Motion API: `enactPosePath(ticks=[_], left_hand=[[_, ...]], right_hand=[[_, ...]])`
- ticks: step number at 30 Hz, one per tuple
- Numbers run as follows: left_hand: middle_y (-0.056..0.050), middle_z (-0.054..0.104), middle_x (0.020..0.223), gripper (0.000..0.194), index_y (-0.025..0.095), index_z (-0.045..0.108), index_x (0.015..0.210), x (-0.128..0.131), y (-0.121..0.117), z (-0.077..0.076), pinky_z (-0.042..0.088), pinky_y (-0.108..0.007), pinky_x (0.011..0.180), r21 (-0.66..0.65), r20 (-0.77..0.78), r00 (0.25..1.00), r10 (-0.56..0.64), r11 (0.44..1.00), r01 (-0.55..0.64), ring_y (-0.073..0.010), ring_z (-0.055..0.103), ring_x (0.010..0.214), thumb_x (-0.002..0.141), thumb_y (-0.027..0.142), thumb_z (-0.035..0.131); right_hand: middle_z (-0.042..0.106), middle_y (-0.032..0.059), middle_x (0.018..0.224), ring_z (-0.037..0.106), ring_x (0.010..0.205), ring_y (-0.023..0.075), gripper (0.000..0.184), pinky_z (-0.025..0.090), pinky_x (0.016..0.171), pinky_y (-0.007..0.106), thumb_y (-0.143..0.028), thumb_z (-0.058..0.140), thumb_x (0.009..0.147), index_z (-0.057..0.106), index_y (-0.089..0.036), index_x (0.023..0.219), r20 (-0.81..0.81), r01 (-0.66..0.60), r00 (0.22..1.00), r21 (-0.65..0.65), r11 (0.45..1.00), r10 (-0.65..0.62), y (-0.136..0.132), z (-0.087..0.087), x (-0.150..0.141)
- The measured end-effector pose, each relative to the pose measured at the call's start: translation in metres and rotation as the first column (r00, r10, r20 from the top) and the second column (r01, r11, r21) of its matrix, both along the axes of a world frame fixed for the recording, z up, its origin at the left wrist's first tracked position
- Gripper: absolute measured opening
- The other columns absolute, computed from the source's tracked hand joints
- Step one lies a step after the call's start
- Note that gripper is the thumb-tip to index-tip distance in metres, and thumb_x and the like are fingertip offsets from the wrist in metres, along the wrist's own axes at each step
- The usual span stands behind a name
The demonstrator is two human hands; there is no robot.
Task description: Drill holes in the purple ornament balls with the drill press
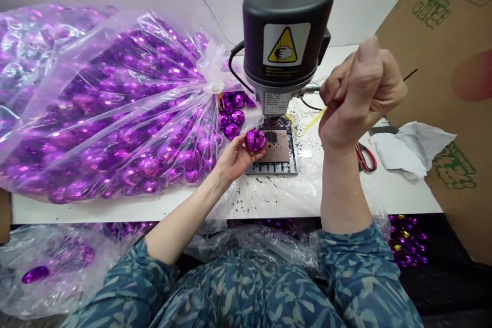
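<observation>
Purple faceted ball: a shiny mirror-like ball point(255, 140), centre of the clock face used here, held in the left hand just beside the machine's base plate.
Left hand: reaching in from 7 o'clock, the left hand point(237, 156) is clamped on the ball, its fingers curled beneath and around it.
Right hand: raised at 2 o'clock, the right hand point(357, 95) has its fingers folded together in a fist beside the machine's silver side rod point(312, 89); what lies inside the grasp is hidden.
Machine: a black-housed machine point(287, 10) towers toward 1 o'clock, with a yellow hand-warning triangle point(286, 44) on its front.
Base plate: a slotted metal plate point(277, 168) toward 4 o'clock, carrying a flat brown board point(280, 151) strewn with dark shavings.
Big bag: a clear plastic bag point(115, 107), knotted at its neck, full of purple balls, fills the table around 9 o'clock.
Loose balls: a small cluster of purple balls point(232, 122) at 11 o'clock, beside the bag's neck.
Table: a white table point(407, 199), scattered with dark bits near the plate.
Scissors and paper: at 3 o'clock, red-and-black scissors point(367, 158), then crumpled white paper point(413, 146) farther out.
Cardboard: a brown cardboard box point(418, 46) with green print at 2 to 4 o'clock.
Sleeves: blue leaf-patterned cloth point(353, 271) on the person's arms.
</observation>
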State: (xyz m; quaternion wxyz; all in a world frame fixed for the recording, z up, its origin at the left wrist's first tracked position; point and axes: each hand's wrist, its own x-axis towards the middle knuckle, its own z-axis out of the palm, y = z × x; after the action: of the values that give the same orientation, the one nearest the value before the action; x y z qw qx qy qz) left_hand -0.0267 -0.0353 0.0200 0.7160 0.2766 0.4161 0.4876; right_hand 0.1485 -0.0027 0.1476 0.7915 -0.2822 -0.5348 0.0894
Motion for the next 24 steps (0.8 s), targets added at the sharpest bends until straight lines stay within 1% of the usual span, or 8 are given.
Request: enactPosePath(ticks=[3,5,7,11,14,17,20,24], left_hand=[[-0.01,0.077,0.12,0.036,0.023,0.067,0.126,-0.002,0.002,-0.009,0.065,-0.038,0.09,0.058,-0.057,0.998,0.013,0.998,-0.01,-0.0216,0.077,0.101,0.099,0.046,0.067],[-0.008,0.077,0.12,0.051,0.024,0.064,0.132,-0.002,0.004,-0.016,0.064,-0.035,0.084,0.143,-0.167,0.986,0.025,0.99,-0.001,-0.0188,0.076,0.093,0.089,0.043,0.082],[-0.008,0.077,0.119,0.064,0.024,0.061,0.134,-0.003,0.006,-0.023,0.062,-0.033,0.079,0.231,-0.268,0.962,0.047,0.973,0.016,-0.0165,0.074,0.085,0.081,0.042,0.09],[-0.009,0.076,0.115,0.06,0.02,0.063,0.126,-0.002,0.012,-0.034,0.059,-0.031,0.075,0.336,-0.356,0.931,0.08,0.941,0.047,-0.0154,0.07,0.082,0.08,0.048,0.09],[-0.009,0.075,0.115,0.06,0.02,0.065,0.129,0.001,0.015,-0.037,0.056,-0.029,0.071,0.353,-0.426,0.901,0.082,0.932,0.082,-0.0148,0.068,0.079,0.082,0.048,0.088],[-0.008,0.076,0.112,0.059,0.02,0.066,0.133,0.005,0.017,-0.038,0.054,-0.029,0.07,0.361,-0.485,0.87,0.094,0.927,0.102,-0.0146,0.066,0.077,0.083,0.044,0.087],[-0.008,0.077,0.112,0.059,0.02,0.068,0.131,0.012,0.019,-0.038,0.056,-0.031,0.077,0.396,-0.527,0.836,0.15,0.914,0.085,-0.0167,0.068,0.083,0.08,0.038,0.09],[-0.008,0.077,0.107,0.056,0.018,0.069,0.125,0.021,0.02,-0.039,0.057,-0.031,0.077,0.408,-0.556,0.802,0.217,0.912,0.036,-0.0175,0.068,0.082,0.076,0.033,0.091]], right_hand=[[0.024,-0.0062,0.056,0.037,0.046,0.0011,0.061,0.033,0.049,0.023,-0.065,0.051,0.099,0.027,-0.021,0.064,0.001,-0.047,0.999,0.019,0.999,0.047,0.001,-0.001,0.001],[0.023,-0.0062,0.057,0.037,0.046,0.0009,0.06,0.032,0.049,0.022,-0.062,0.052,0.1,0.028,-0.021,0.064,0.0,-0.064,0.998,0.036,0.997,0.064,0.001,-0.002,0.001],[0.023,-0.0062,0.056,0.036,0.046,0.0011,0.061,0.032,0.049,0.022,-0.065,0.051,0.099,0.028,-0.021,0.064,-0.002,-0.057,0.998,0.024,0.998,0.057,0.001,-0.001,0.001],[0.025,-0.0065,0.053,0.035,0.044,0.0018,0.065,0.031,0.048,0.025,-0.073,0.049,0.095,0.024,-0.022,0.064,-0.01,-0.027,1.0,0.009,1.0,0.027,0.0,0.001,-0.001],[0.026,-0.0064,0.051,0.033,0.044,0.0014,0.066,0.027,0.047,0.025,-0.071,0.051,0.095,0.022,-0.022,0.062,-0.024,-0.021,0.999,0.067,0.998,0.023,-0.002,0.003,-0.002],[0.025,-0.0064,0.05,0.031,0.043,0.0013,0.068,0.025,0.047,0.025,-0.075,0.05,0.093,0.021,-0.022,0.061,-0.028,0.003,1.0,0.067,0.998,-0.001,-0.003,0.006,-0.003],[0.023,-0.0065,0.05,0.031,0.043,0.0018,0.071,0.026,0.048,0.027,-0.079,0.049,0.09,0.02,-0.022,0.061,-0.038,-0.001,0.999,0.05,0.999,0.003,-0.003,0.007,-0.003],[0.026,-0.0066,0.049,0.031,0.042,0.0021,0.071,0.026,0.048,0.027,-0.081,0.049,0.089,0.021,-0.022,0.061,-0.04,-0.009,0.999,0.046,0.999,0.01,-0.004,0.007,-0.003]])
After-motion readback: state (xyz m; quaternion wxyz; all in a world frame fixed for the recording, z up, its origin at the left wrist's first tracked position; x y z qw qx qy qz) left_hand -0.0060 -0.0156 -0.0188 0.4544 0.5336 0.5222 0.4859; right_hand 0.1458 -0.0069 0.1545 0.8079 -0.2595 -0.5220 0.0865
